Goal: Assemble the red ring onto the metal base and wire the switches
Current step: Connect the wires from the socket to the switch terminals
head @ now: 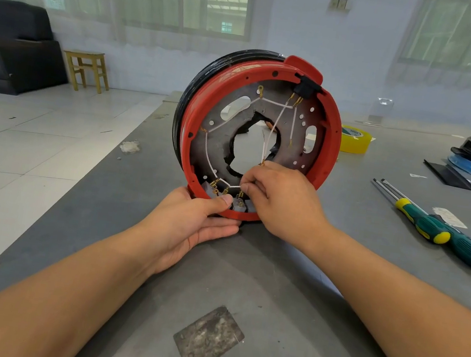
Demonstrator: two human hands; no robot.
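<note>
The right hand (278, 198) pinches a thin white wire (234, 186) between thumb and fingertips, just above the grey switches (239, 204) seated inside the bottom of the red ring (331, 150). The left hand (190, 223) cups the ring's lower rim from below, thumb pressed over the edge beside the brass terminals (215, 184), fingers flat on the grey table (272, 291).

The ring stands on edge, fitted around the metal base (217, 145), a grey plate with a ragged central hole and several slots; more white wires run across it up to a black switch block (304, 87) at the top. A black rim (192, 92) shows behind the ring.

Bare table lies in front of the assembly and to its right; the left table edge falls away to tiled floor close by. Two green-handled screwdrivers (449, 234) lie well apart on the right, a yellow tape roll (354, 141) sits behind the ring, and a worn metal patch (208, 341) lies nearer the camera. Its markings are too faint to read.
</note>
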